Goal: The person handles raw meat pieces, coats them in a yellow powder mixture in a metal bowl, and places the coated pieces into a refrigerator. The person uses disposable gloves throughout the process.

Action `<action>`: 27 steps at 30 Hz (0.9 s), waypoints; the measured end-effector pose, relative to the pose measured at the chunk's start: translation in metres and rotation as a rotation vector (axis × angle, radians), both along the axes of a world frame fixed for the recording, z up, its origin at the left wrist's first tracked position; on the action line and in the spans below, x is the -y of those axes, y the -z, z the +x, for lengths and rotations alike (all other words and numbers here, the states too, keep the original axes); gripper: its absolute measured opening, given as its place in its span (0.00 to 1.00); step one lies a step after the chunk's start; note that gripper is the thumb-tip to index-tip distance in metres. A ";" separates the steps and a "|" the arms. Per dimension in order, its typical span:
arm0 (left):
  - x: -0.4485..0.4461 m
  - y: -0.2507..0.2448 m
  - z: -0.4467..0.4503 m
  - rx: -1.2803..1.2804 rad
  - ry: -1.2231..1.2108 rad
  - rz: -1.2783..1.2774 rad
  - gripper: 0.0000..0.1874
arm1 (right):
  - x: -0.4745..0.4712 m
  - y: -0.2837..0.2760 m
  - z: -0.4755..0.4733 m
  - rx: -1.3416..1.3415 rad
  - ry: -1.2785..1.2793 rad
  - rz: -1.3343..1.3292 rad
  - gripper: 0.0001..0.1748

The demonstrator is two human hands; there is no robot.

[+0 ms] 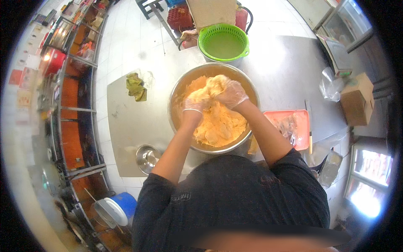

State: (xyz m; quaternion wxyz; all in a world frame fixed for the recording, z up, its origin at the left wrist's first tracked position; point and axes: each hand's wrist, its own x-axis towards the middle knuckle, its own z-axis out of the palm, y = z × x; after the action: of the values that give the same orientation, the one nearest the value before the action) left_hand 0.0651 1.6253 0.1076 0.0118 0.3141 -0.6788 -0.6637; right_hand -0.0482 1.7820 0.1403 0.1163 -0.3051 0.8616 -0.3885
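Both my hands wear clear plastic gloves and work inside a large round metal bowl [233, 70]. Orange-yellow flour coating [220, 129] fills its lower part, with lumpy coated pieces half buried in it. My left hand [192, 104] is closed around a floury piece of food [200, 94], slightly blurred. Just beside it, my right hand [233, 94] grips another coated piece [217, 84] above the mix. What these pieces are under the coating cannot be told, and the fingertips are partly hidden by them.
Behind the bowl stands a green colander [223, 56] in a container. A pink tray [303, 129] and a knife [310, 143] lie right. Left are a green cloth [136, 87] and a small metal bowl [147, 158]. A cardboard box [357, 99] sits far right on the steel table [126, 126].
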 end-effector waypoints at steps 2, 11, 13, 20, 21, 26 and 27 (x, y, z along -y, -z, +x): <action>-0.008 0.008 0.004 -0.015 0.112 -0.272 0.17 | 0.002 -0.001 0.002 -0.039 -0.104 -0.023 0.23; 0.023 0.039 0.039 -0.032 0.013 -0.049 0.19 | -0.010 -0.028 -0.070 0.287 -0.078 -0.367 0.25; 0.023 0.046 0.045 -0.050 -0.009 0.015 0.19 | 0.000 -0.038 -0.100 0.218 -0.053 -0.328 0.25; 0.022 0.019 0.043 0.002 0.160 -0.276 0.16 | 0.054 -0.002 -0.176 -0.121 0.000 0.295 0.32; 0.022 0.007 0.041 0.030 0.220 -0.287 0.16 | 0.059 0.007 -0.182 -0.153 -0.002 0.313 0.32; 0.017 -0.043 0.020 0.114 0.274 -0.539 0.21 | 0.051 0.020 -0.182 -0.348 0.074 0.179 0.24; 0.017 -0.049 0.010 0.159 0.270 -0.598 0.22 | 0.046 0.019 -0.172 -0.371 0.131 0.090 0.22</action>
State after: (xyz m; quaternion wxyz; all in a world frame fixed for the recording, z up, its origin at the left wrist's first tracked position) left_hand 0.0749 1.6086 0.1563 -0.0374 0.2549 -0.8777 -0.4041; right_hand -0.2202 1.7357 0.1216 -0.0563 -0.3092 0.9028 -0.2934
